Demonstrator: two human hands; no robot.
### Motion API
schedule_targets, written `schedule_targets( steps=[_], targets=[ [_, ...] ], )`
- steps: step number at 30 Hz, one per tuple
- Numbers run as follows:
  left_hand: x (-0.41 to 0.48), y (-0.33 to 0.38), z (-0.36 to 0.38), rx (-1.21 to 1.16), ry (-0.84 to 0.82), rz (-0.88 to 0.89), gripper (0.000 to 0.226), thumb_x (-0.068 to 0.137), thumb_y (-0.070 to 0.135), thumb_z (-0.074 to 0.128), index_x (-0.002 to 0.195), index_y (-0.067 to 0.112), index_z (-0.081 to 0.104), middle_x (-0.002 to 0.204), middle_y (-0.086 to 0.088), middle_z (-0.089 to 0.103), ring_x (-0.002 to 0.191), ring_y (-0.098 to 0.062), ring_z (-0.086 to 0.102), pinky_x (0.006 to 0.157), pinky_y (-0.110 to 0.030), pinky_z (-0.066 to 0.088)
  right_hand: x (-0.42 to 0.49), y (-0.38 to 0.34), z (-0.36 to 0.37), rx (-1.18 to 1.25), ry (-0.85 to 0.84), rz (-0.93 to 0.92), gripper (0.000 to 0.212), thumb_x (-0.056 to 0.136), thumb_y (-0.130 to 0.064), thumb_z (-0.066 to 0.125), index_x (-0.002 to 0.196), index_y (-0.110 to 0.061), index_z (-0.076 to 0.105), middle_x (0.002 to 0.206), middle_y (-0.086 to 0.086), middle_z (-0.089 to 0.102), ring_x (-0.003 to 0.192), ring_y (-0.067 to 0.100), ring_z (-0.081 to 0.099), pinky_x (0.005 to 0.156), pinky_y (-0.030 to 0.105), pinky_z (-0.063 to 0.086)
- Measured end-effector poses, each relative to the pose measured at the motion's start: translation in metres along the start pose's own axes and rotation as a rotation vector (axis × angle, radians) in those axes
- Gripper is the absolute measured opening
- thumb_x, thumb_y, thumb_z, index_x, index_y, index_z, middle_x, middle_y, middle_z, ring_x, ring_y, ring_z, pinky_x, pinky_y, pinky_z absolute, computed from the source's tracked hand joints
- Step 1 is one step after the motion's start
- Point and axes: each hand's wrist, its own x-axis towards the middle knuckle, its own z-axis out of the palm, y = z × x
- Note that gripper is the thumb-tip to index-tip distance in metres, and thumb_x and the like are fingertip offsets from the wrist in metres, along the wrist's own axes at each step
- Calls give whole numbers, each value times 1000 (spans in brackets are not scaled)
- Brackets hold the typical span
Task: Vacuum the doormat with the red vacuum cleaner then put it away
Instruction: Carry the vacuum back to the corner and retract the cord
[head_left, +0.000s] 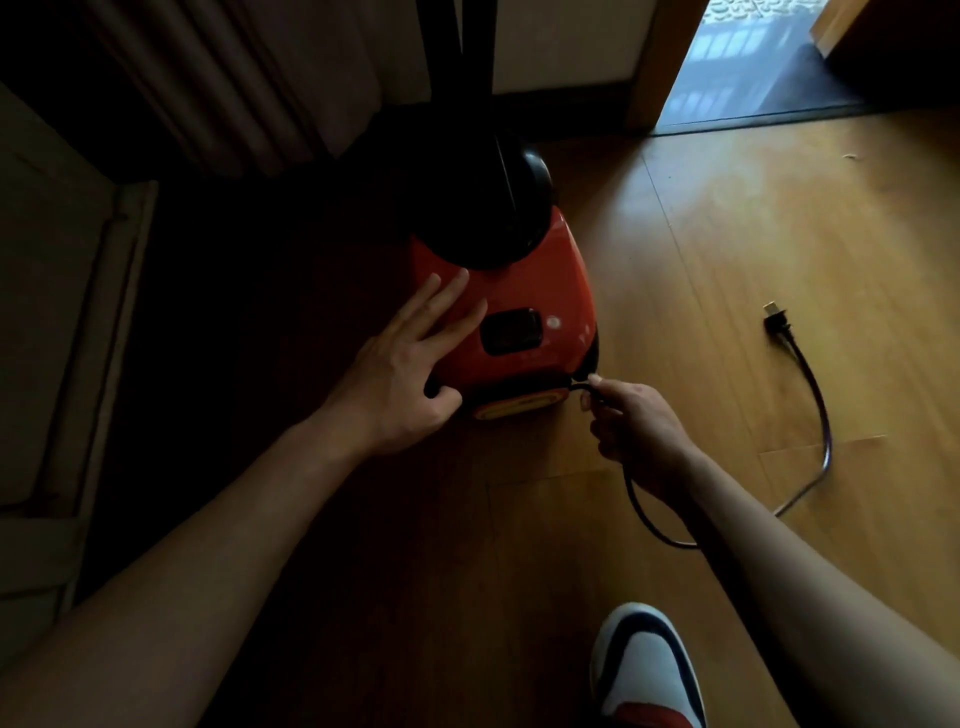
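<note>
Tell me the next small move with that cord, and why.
Probably feed the cord into the red vacuum cleaner: the right hand pinches it at the rear corner, the left hand steadies the body, and the plug lies loose on the floor.

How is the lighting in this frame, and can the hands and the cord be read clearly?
Head view: left half deep in shadow, doorway light glares on the wood floor; left hand on the red vacuum cleaner is dim but legible; right hand pinching the cord is clear; wide-angle bending at edges.
</note>
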Motion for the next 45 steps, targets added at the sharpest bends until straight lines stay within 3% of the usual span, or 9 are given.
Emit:
schedule_targets(
  steps=[6, 12, 16, 20, 25, 29, 33, 41, 45],
  targets=[
    [-3, 7, -1, 86, -14, -21, 88, 82, 30, 56, 157, 37, 11, 163, 19, -17, 150, -5, -18, 118, -55, 22, -25, -14, 19, -16, -30, -134, 39, 107, -33, 43, 83, -12, 64, 56, -4, 34, 47, 11, 27, 45, 27, 20],
    [-3, 12, -3, 118, -47, -44, 91, 84, 19, 57, 157, 37, 6, 162, 19, -22, 148, -5, -22, 114, -52, 22, -56, -2, 86, 101, -159, -173, 28, 110, -28, 31, 123, -18, 54, 65, -3, 48, 47, 6, 40, 43, 21, 33],
    [-2, 16, -7, 93, -88, -66, 92, 84, 17, 57, 158, 36, 5, 162, 19, -22, 148, -4, -23, 115, -51, 19, -59, 5, 119, -112, -174, -330, 33, 110, -26, 32, 112, -2, 53, 71, 4, 53, 47, 3, 46, 44, 15, 35],
    [-3, 17, -9, 53, -108, -90, 93, 82, 9, 54, 157, 36, 6, 161, 21, -22, 147, -1, -24, 116, -49, 12, -40, 8, 137, -207, -196, -216, 33, 109, -34, 39, 93, -12, 57, 70, -2, 57, 51, 4, 49, 46, 18, 38],
    [-3, 12, -9, 31, -111, -66, 95, 79, 2, 47, 157, 37, 4, 161, 22, -23, 146, -1, -26, 118, -46, 6, -5, 32, 141, -245, -207, -165, 41, 109, -32, 39, 85, -5, 58, 68, 5, 53, 53, 13, 46, 51, 30, 36],
    [-3, 10, -10, 33, -131, -46, 97, 80, 2, 50, 157, 36, 2, 159, 24, -25, 145, 0, -27, 113, -42, 2, 12, 51, 134, -290, -231, -49, 60, 104, -52, 40, 70, -8, 61, 54, -6, 58, 47, 8, 54, 53, 27, 41],
    [-3, 6, -14, 49, -137, -30, 98, 81, 2, 52, 157, 38, 3, 160, 24, -23, 146, 0, -25, 112, -38, 3, 26, 60, 105, -388, -198, 64, 54, 98, -60, 48, 77, -13, 65, 62, -5, 64, 47, 6, 56, 52, 25, 43],
    [-2, 1, -14, 80, -112, 1, 98, 82, 3, 58, 156, 39, 5, 161, 24, -21, 147, 2, -22, 113, -36, 5, 39, 41, 39, -405, -137, 94, 36, 94, -39, 67, 123, -20, 58, 109, 9, 69, 69, 18, 64, 51, 27, 50],
    [-1, -2, -13, 86, -111, 4, 99, 82, 4, 59, 156, 41, 4, 161, 24, -20, 147, 1, -21, 115, -38, 7, 37, 21, 10, -457, -99, 106, 21, 98, -31, 64, 104, -12, 71, 75, 2, 67, 50, 9, 52, 44, 26, 40]
  ],
)
